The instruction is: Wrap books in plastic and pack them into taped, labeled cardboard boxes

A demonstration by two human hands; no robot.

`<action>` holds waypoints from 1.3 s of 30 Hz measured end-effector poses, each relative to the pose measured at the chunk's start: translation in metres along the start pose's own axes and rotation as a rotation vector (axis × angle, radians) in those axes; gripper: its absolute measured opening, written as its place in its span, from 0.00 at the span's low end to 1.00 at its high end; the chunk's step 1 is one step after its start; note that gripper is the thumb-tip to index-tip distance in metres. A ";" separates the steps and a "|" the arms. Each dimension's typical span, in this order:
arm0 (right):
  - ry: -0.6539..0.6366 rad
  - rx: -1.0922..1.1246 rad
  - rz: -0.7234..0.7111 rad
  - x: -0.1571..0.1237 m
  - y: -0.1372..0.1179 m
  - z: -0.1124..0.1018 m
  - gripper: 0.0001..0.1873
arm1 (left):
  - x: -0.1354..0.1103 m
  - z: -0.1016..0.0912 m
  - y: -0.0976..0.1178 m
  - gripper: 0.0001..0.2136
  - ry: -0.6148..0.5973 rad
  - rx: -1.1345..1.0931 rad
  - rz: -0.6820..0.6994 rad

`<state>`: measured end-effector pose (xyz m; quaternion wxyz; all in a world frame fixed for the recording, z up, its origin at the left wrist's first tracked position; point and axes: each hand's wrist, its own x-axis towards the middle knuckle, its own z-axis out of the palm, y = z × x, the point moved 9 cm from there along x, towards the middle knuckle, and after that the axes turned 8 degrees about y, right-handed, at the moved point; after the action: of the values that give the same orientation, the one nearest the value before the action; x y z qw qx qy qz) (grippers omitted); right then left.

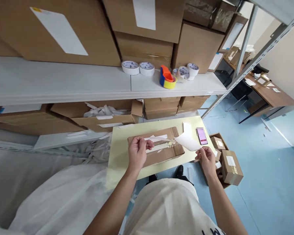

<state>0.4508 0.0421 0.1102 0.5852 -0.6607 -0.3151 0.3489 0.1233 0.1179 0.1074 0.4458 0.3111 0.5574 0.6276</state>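
Note:
A closed cardboard box (159, 157) lies on the pale yellow tabletop (120, 156), with white paper and shiny clear tape on its top. Over the box's left part, my left hand (138, 152) is closed, its fingertips pinching a thin white paper strip (158, 139). My right hand (206, 159) pinches the lower right corner of a curled white paper sheet (189, 142), held above the right end of the box. Whether strip and sheet join near the tape I cannot tell. Behind the sheet lies another white paper (187, 126), and a phone (202, 135) rests at the right.
A grey shelf (88, 81) ahead carries large cartons (147, 49), several tape rolls (130, 67) and a tape dispenser (167, 77). Below it, an open carton (88, 120) holds white scraps. Packed boxes (231, 166) stand right of the table; white plastic sheeting (63, 199) lies left.

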 end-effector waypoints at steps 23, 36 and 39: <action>-0.232 0.098 -0.076 0.070 0.000 0.066 0.20 | 0.012 -0.095 0.018 0.09 0.639 0.117 0.126; -0.271 0.063 -0.041 -0.027 0.008 0.158 0.22 | 0.203 -0.218 0.061 0.22 0.443 0.471 0.145; -0.283 0.064 -0.047 -0.040 0.007 0.172 0.23 | 0.173 -0.227 0.046 0.35 0.451 0.415 0.079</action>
<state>0.2853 0.1033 0.0947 0.5639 -0.5782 -0.3986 0.4347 -0.1586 0.1803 0.0920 0.2130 0.2698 0.7461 0.5702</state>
